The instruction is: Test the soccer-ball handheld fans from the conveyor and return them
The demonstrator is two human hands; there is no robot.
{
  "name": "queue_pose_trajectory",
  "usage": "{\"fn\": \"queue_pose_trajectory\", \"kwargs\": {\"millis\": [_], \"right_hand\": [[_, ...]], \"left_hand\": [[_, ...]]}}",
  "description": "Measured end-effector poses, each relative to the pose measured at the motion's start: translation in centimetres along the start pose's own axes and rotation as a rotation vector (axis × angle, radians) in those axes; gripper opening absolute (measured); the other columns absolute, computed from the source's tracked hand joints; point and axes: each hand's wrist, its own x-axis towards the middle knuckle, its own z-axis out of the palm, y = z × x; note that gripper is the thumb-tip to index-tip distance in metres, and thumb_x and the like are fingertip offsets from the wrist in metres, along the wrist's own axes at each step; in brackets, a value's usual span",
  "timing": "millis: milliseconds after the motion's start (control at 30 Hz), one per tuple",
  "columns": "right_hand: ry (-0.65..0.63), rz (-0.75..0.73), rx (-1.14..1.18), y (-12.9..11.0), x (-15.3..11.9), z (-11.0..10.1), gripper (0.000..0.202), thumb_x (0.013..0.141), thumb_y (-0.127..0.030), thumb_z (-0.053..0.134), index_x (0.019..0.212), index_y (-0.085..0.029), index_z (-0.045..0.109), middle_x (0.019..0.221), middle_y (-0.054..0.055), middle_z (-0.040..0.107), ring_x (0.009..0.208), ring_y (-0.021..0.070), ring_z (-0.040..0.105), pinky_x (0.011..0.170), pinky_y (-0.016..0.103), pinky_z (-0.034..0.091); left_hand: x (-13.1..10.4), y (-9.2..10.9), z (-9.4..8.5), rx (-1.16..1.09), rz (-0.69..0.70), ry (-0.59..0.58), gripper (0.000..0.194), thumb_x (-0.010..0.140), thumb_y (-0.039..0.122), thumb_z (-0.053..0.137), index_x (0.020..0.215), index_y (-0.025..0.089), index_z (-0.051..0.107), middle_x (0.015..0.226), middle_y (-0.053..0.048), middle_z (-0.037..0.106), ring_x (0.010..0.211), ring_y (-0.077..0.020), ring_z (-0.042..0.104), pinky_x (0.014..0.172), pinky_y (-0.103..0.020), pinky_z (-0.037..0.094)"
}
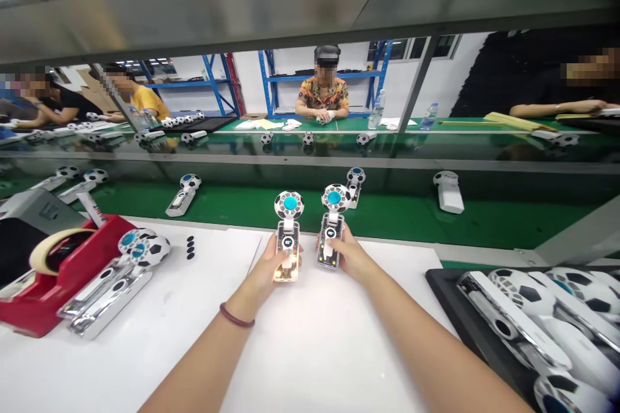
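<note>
My left hand (265,271) is wrapped round a handheld fan (289,206) with a soccer-ball patterned head and a blue centre. Its transparent-fronted handle glows warm yellow near the bottom, and a small round display is lit. In my right hand (352,254) is a second handheld fan (335,199) of the same kind, its round display also lit. Each thumb lies on the front of its handle. Both fans stand upright side by side, apart from each other, above the far edge of the white work surface (300,348).
Left: a red tape dispenser (92,271), two more fans (116,290) and several black discs (190,248). Right: a black tray (450,310) piled with fans. Beyond, a green conveyor belt (242,203) carries several fans, including a white-backed fan (449,193). Co-workers sit across.
</note>
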Motion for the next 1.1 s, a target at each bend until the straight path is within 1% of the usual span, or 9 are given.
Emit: {"fn": "queue_pose_trajectory", "kwargs": {"millis": [133, 233, 367, 500, 667, 767, 867, 1000, 1100], "right_hand": [[0.085, -0.013, -0.03, 0.18, 0.11, 0.2, 0.058, 0.058, -0.019, 0.07, 0.105, -0.028, 0.037, 0.075, -0.005, 0.062, 0.067, 0.0161, 0.061, 0.064, 0.032, 0.05], [0.108, 0.0, -0.036, -0.02, -0.05, 0.44, 0.061, 0.058, -0.018, 0.07, 0.107, -0.029, 0.036, 0.078, -0.004, 0.061, 0.069, 0.0158, 0.06, 0.065, 0.032, 0.049], [0.091, 0.017, -0.039, -0.25, -0.29, 0.58, 0.064, 0.058, -0.022, 0.07, 0.111, -0.029, 0.033, 0.078, -0.003, 0.061, 0.069, 0.0179, 0.061, 0.064, 0.034, 0.049], [0.068, 0.014, -0.048, -0.26, -0.32, 0.39, 0.062, 0.059, -0.023, 0.071, 0.11, -0.029, 0.035, 0.08, -0.003, 0.06, 0.07, 0.0168, 0.06, 0.066, 0.034, 0.049], [0.019, 0.016, -0.062, -0.21, -0.3, -0.08, 0.063, 0.059, -0.024, 0.072, 0.111, -0.029, 0.036, 0.082, -0.003, 0.059, 0.072, 0.0165, 0.059, 0.068, 0.034, 0.048], [-0.003, 0.026, -0.067, -0.23, -0.36, -0.21, 0.063, 0.061, -0.023, 0.071, 0.112, -0.03, 0.035, 0.081, -0.003, 0.058, 0.071, 0.0169, 0.06, 0.066, 0.034, 0.047], [-0.027, 0.036, -0.075, -0.27, -0.38, -0.21, 0.061, 0.061, -0.024, 0.071, 0.11, -0.029, 0.035, 0.079, -0.003, 0.059, 0.069, 0.0176, 0.06, 0.064, 0.034, 0.047], [-0.035, 0.037, -0.085, -0.3, -0.35, -0.25, 0.063, 0.06, -0.025, 0.072, 0.111, -0.028, 0.034, 0.079, -0.003, 0.06, 0.069, 0.0175, 0.061, 0.066, 0.034, 0.047], [-0.065, 0.043, -0.072, -0.3, -0.38, -0.31, 0.065, 0.061, -0.026, 0.073, 0.112, -0.029, 0.033, 0.08, -0.002, 0.06, 0.07, 0.0183, 0.061, 0.065, 0.035, 0.047]], "left_hand": [[-0.08, -0.03, 0.01, 0.027, -0.012, 0.014, 0.031, 0.073, 0.027, 0.061, 0.099, 0.022, 0.045, 0.092, -0.004, 0.059, 0.067, -0.0149, 0.059, 0.049, -0.023, 0.044], [-0.11, -0.06, 0.0, 0.038, -0.004, 0.02, 0.03, 0.071, 0.024, 0.059, 0.099, 0.022, 0.046, 0.091, -0.004, 0.059, 0.068, -0.0155, 0.06, 0.049, -0.023, 0.044], [-0.13, -0.15, -0.1, 0.032, -0.019, 0.027, 0.034, 0.072, 0.027, 0.06, 0.101, 0.022, 0.044, 0.089, -0.003, 0.059, 0.065, -0.0157, 0.06, 0.05, -0.025, 0.046], [-0.05, -0.24, -0.17, 0.032, 0.005, 0.006, 0.036, 0.072, 0.031, 0.062, 0.101, 0.021, 0.044, 0.088, -0.003, 0.059, 0.065, -0.017, 0.061, 0.051, -0.027, 0.047], [0.07, -0.3, -0.11, 0.028, 0.016, 0.04, 0.036, 0.071, 0.032, 0.064, 0.099, 0.021, 0.045, 0.086, -0.003, 0.059, 0.065, -0.0175, 0.062, 0.051, -0.028, 0.047], [0.08, -0.42, -0.18, 0.023, 0.022, 0.043, 0.037, 0.071, 0.034, 0.065, 0.099, 0.021, 0.045, 0.085, -0.002, 0.06, 0.063, -0.0168, 0.062, 0.053, -0.028, 0.048], [0.09, -0.51, -0.25, 0.023, 0.027, 0.023, 0.034, 0.073, 0.033, 0.063, 0.099, 0.021, 0.045, 0.085, -0.002, 0.06, 0.064, -0.0162, 0.062, 0.056, -0.029, 0.049], [0.17, -0.44, -0.17, 0.008, 0.043, 0.022, 0.031, 0.074, 0.028, 0.062, 0.099, 0.02, 0.045, 0.083, -0.002, 0.06, 0.062, -0.0141, 0.06, 0.056, -0.027, 0.048], [0.22, -0.36, -0.11, -0.023, 0.042, 0.031, 0.03, 0.074, 0.029, 0.061, 0.099, 0.021, 0.045, 0.082, -0.001, 0.06, 0.061, -0.0135, 0.059, 0.056, -0.028, 0.049]]}}
